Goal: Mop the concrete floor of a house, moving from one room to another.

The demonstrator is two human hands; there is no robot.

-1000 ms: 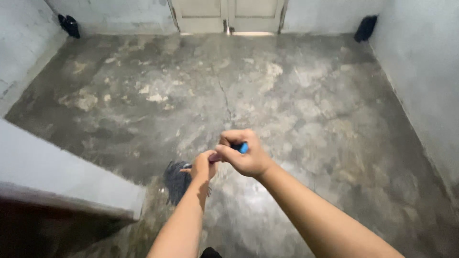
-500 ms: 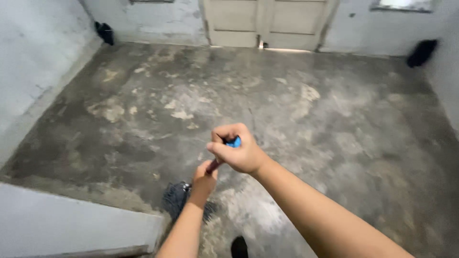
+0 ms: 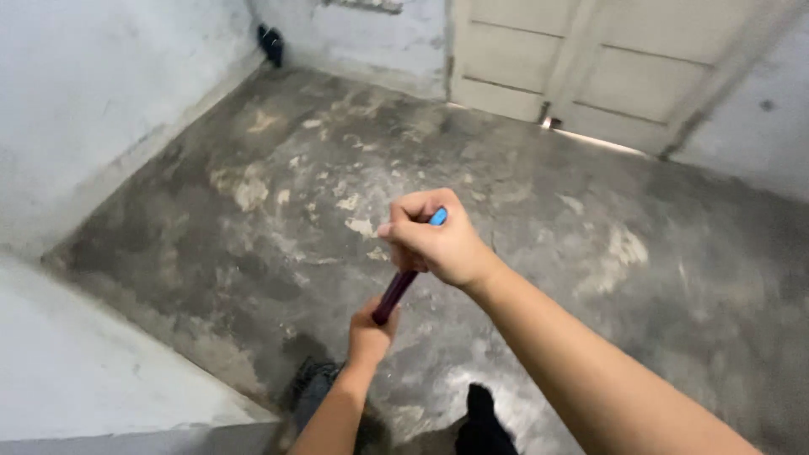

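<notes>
The left hand (image 3: 369, 333) is clenched around the lower part of the mop handle (image 3: 394, 295), a dark purple shaft. The mop head (image 3: 313, 389) lies on the wet concrete floor (image 3: 590, 278) directly below this hand, beside a dark foot (image 3: 480, 421). Above, the right hand (image 3: 434, 240) grips the blue handle tip (image 3: 438, 216). Beyond both hands stands a pale double door (image 3: 590, 76).

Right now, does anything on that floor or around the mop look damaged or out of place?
The concrete floor is worn, with pale patches near the left wall and a crack running toward the door. Both hands, right hand and left hand, grip the mop handle normally.
</notes>
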